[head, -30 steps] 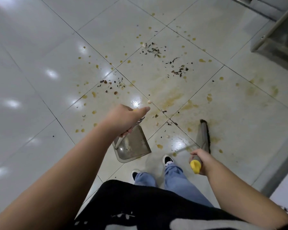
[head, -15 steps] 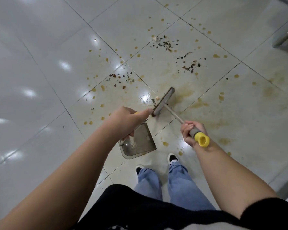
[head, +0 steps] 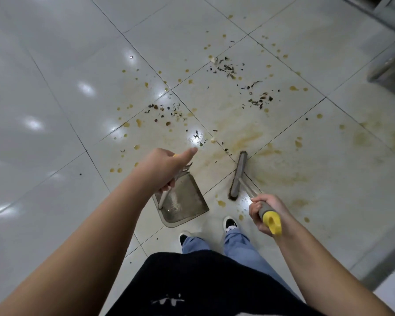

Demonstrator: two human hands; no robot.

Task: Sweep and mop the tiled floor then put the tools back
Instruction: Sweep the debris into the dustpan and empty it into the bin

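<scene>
The left hand (head: 163,166) gripped the handle of the grey dustpan (head: 184,201), whose pan sat low over the tiled floor (head: 55,110) ahead of the person's shoes. The right hand (head: 266,212) clasped the yellow-capped broom (head: 238,175) handle, its brush head lying just right of the dustpan, near dark debris (head: 258,100) and brown stains.

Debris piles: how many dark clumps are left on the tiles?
3. One ahead of the left hand, around; one farther off; one right of it. Loose bits lie between; hands may hide more.
</scene>
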